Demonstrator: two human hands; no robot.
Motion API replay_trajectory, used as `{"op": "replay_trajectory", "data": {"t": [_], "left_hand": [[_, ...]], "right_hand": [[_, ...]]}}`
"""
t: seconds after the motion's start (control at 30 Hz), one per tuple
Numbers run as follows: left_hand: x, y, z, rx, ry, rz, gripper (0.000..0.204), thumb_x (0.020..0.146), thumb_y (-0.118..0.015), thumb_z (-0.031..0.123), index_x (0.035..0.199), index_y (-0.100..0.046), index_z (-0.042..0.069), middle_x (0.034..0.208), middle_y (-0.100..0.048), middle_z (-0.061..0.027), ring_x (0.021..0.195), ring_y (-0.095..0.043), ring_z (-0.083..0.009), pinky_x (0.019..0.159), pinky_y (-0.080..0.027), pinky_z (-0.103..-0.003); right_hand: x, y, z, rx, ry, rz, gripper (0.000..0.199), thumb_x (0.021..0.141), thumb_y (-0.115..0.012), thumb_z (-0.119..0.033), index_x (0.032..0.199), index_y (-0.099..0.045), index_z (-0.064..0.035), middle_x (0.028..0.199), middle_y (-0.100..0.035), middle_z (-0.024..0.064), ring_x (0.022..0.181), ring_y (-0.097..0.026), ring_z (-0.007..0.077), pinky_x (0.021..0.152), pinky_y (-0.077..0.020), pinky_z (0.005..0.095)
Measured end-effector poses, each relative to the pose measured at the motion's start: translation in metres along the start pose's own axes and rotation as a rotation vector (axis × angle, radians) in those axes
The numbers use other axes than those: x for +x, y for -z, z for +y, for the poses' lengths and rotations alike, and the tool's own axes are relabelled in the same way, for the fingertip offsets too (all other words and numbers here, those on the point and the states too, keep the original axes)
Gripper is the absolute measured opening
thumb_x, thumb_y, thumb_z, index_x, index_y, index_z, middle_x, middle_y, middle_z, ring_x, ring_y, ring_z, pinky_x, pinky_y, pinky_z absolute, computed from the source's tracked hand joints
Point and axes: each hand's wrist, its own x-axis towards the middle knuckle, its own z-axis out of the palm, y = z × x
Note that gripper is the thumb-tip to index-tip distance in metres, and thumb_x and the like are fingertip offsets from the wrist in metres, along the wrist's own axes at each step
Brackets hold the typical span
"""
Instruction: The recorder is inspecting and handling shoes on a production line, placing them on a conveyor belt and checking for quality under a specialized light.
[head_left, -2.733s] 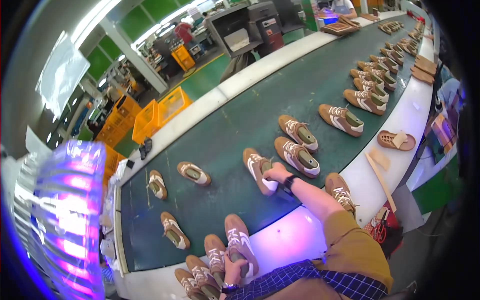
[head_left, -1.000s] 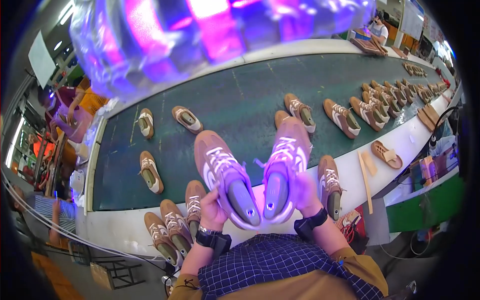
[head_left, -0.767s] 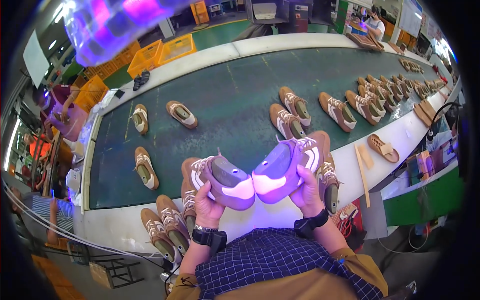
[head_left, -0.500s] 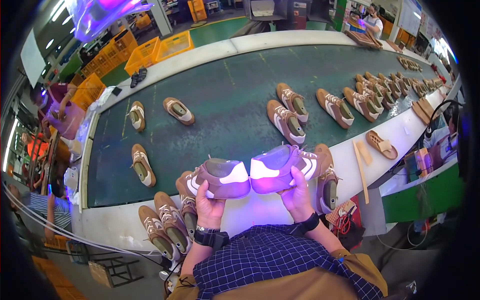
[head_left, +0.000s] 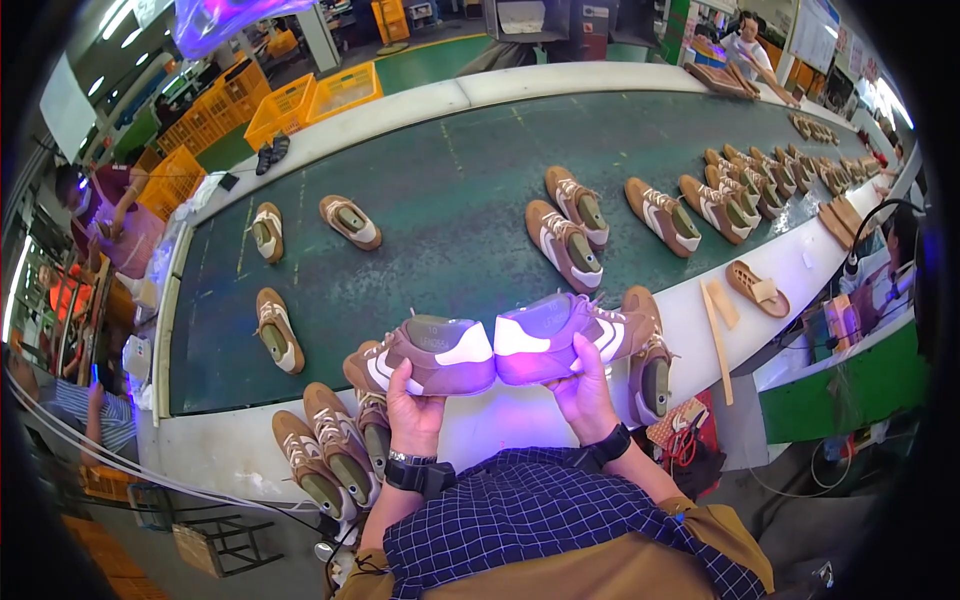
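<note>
A brown sneaker [head_left: 400,362] with white stripes and a white heel patch is gripped in my left hand [head_left: 413,418]. My right hand [head_left: 588,402] grips a matching sneaker [head_left: 590,335]. Both are held side by side over the near edge of the table, heels together and toes pointing outward. Violet light falls on their heels. Each has a dark green insert in its opening. Several more brown sneakers [head_left: 332,425] stand left of my left hand on the white ledge. Close by my right hand stands another sneaker [head_left: 652,375].
Rows of sneakers [head_left: 740,190] run along the green belt [head_left: 430,230] toward the far right. Three sneakers sit on its left part. A sandal-shaped brown piece [head_left: 757,288] and tan strips [head_left: 718,340] lie on the right ledge. Yellow crates [head_left: 343,90] stand beyond. Other people work left and far right.
The pair of sneakers is tipped slightly, so more of the openings shows. My hands keep their grip. At the far right a person has leaned and extended an arm.
</note>
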Motion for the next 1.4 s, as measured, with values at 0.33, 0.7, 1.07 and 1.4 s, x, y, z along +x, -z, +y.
{"op": "replay_trajectory", "data": {"t": [0.33, 0.7, 1.07, 1.4], "left_hand": [[0.002, 0.001, -0.001, 0.015, -0.019, 0.034, 0.047, 0.081, -0.062, 0.017, 0.125, -0.048, 0.009, 0.121, -0.056, -0.0080, 0.113, -0.053, -0.0260, 0.098, -0.043, -0.047], [0.003, 0.003, -0.002, 0.027, -0.042, 0.033, 0.046, 0.082, -0.061, 0.018, 0.125, -0.047, 0.008, 0.122, -0.055, -0.0084, 0.113, -0.052, -0.0256, 0.098, -0.042, -0.046], [0.000, -0.001, -0.005, 0.020, -0.008, 0.055, 0.044, 0.084, -0.060, 0.020, 0.123, -0.047, 0.008, 0.119, -0.056, -0.0074, 0.111, -0.053, -0.0239, 0.097, -0.043, -0.042], [0.007, 0.008, -0.007, 0.030, 0.003, 0.077, 0.046, 0.082, -0.061, 0.020, 0.125, -0.047, 0.010, 0.120, -0.056, -0.0071, 0.113, -0.052, -0.0253, 0.098, -0.041, -0.046]], "right_hand": [[0.002, 0.003, 0.002, 0.011, -0.032, 0.042, 0.041, 0.087, -0.057, -0.030, 0.120, -0.048, -0.0065, 0.111, -0.058, 0.0079, 0.102, -0.058, 0.0219, 0.088, -0.0487, 0.0402], [0.003, 0.005, 0.004, -0.036, -0.016, 0.031, 0.043, 0.088, -0.055, -0.031, 0.121, -0.046, -0.0056, 0.115, -0.056, 0.0087, 0.105, -0.057, 0.0233, 0.088, -0.0482, 0.0428], [0.003, 0.004, 0.002, -0.026, -0.044, 0.066, 0.041, 0.088, -0.055, -0.031, 0.119, -0.047, -0.0061, 0.112, -0.057, 0.0091, 0.102, -0.058, 0.0224, 0.085, -0.0500, 0.0425], [0.006, 0.008, 0.006, 0.010, -0.064, 0.111, 0.042, 0.088, -0.055, -0.031, 0.121, -0.045, -0.0060, 0.116, -0.055, 0.0099, 0.106, -0.056, 0.0238, 0.086, -0.0499, 0.0444]]}}
